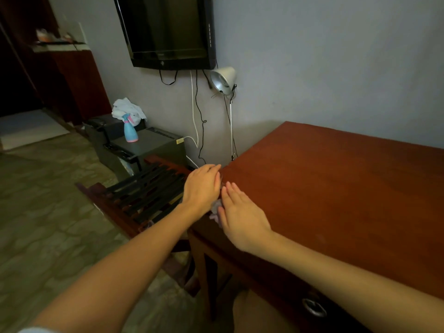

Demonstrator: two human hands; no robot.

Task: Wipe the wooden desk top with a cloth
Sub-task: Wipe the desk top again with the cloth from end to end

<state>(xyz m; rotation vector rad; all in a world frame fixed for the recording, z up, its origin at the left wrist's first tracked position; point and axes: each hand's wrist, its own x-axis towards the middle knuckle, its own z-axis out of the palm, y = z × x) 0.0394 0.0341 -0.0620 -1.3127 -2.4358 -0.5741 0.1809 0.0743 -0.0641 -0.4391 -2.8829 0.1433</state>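
Left hand (203, 186) and right hand (240, 212) lie flat, fingers straight, at the left edge of the desk top (336, 188) on my feed. The pale cloth (215, 207) peeks out underneath, probably pinned so it won't slide off.

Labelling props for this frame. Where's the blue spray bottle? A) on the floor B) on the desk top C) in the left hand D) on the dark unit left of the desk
D: the spray bottle stands upright on the dark unit by the wall, apart from the desk.
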